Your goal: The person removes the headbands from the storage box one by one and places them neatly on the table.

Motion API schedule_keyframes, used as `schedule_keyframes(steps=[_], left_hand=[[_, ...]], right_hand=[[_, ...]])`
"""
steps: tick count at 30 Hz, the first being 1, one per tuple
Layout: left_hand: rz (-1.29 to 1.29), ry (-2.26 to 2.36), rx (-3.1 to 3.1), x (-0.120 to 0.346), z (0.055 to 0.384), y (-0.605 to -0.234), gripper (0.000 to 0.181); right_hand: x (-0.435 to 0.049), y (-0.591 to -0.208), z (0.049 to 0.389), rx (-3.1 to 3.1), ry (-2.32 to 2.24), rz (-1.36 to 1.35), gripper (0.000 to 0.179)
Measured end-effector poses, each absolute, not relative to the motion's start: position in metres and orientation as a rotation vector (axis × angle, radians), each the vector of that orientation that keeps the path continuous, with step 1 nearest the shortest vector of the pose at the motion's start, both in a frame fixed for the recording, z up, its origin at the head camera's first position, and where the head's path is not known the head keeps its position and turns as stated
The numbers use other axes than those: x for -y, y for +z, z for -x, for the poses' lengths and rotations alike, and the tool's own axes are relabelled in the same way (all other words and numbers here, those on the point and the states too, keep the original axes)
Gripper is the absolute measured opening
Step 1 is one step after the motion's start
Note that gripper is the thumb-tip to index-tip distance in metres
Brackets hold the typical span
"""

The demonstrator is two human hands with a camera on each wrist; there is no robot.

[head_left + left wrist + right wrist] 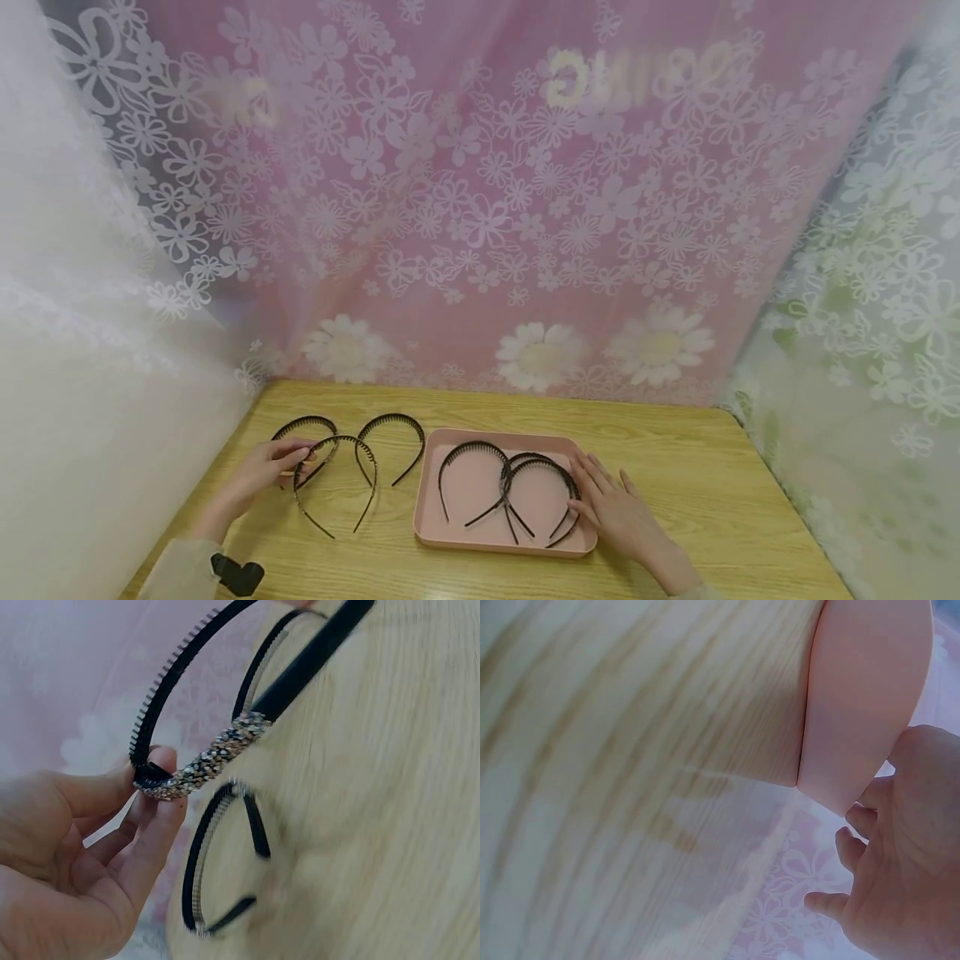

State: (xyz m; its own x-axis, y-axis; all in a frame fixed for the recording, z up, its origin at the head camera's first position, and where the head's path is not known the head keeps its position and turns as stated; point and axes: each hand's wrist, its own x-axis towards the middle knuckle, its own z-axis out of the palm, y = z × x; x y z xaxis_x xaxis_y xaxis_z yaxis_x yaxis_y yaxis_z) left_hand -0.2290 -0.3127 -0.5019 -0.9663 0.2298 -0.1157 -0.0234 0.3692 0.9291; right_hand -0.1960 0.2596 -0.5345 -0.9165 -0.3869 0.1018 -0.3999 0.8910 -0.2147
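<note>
My left hand [262, 471] pinches a black toothed headband [217, 757] between thumb and fingers by one side. Glittery beads cover part of the band, and its open ends point down toward the table in the head view. Behind it on the table stand two more black headbands, one at the left [303, 419] and one nearer the tray [393, 416]. My right hand [618, 508] rests at the right rim of a pink tray [450, 535], fingers extended. Inside the tray are several black headbands [474, 444], overlapping toward its right side.
A wood-grain table [697, 467] carries everything. Behind it hangs a pink curtain [465, 208] with white flowers, and pale curtains close off the left and right sides. On the left forearm sits a black wrist device [238, 575].
</note>
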Motion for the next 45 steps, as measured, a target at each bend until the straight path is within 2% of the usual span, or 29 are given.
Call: schedule_keyframes(steps=[11, 29, 35, 45], left_hand=[[-0.342, 1.575, -2.225, 0.357, 0.218, -0.514, 0.05], [-0.24, 1.552, -2.153, 0.377, 0.198, -0.529, 0.045], [-0.153, 1.338, -2.402, 0.375, 0.198, -0.53, 0.048], [-0.144, 1.027, -2.769, 0.369, 0.197, -0.527, 0.036]], right_hand=[[-0.259, -0.536, 0.196, 2.981, 0.336, -0.625, 0.066], [-0.259, -0.534, 0.197, 2.987, 0.335, -0.631, 0.065], [-0.26, -0.534, 0.197, 2.973, 0.35, -0.634, 0.065], [-0.259, -0.537, 0.196, 2.952, 0.343, -0.635, 0.065]])
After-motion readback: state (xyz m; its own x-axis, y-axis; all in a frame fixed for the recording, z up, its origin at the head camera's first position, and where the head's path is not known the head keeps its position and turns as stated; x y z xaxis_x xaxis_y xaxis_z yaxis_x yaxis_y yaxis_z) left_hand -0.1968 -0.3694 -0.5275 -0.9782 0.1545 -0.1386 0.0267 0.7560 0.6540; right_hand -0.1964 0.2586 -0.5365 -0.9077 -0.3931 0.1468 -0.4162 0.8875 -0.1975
